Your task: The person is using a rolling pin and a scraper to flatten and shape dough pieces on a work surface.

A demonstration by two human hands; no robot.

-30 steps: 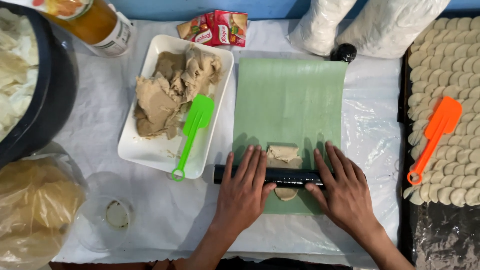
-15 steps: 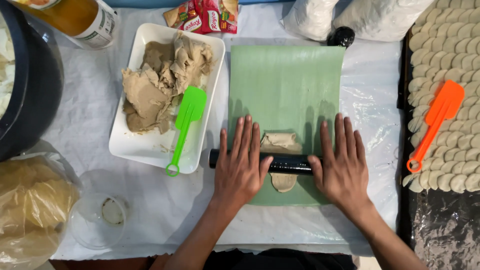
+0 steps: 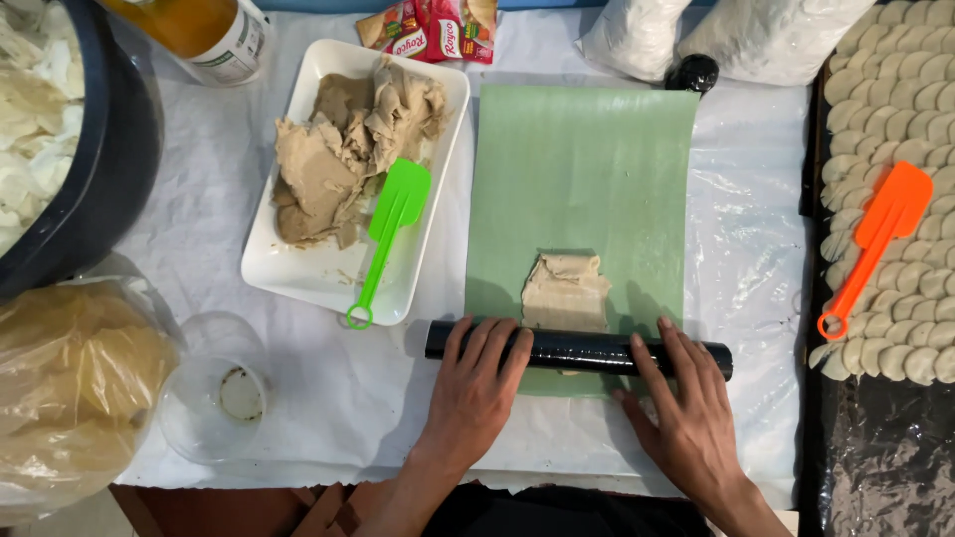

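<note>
A black rolling pin lies across the near end of a green mat. My left hand rests flat on its left part, fingers spread. My right hand presses flat on its right part. A flattened strip of beige dough lies on the mat just beyond the pin, its near end hidden under the pin.
A white rectangular dish with a heap of dough and a green spatula is at left. A dark bowl, a bagged dough lump and a clear cup are farther left. A tray of round dough discs with an orange spatula is at right.
Both hands have drawn the rolling pin back toward me, uncovering more of the flattened dough. My palms now sit on the near side of the pin.
</note>
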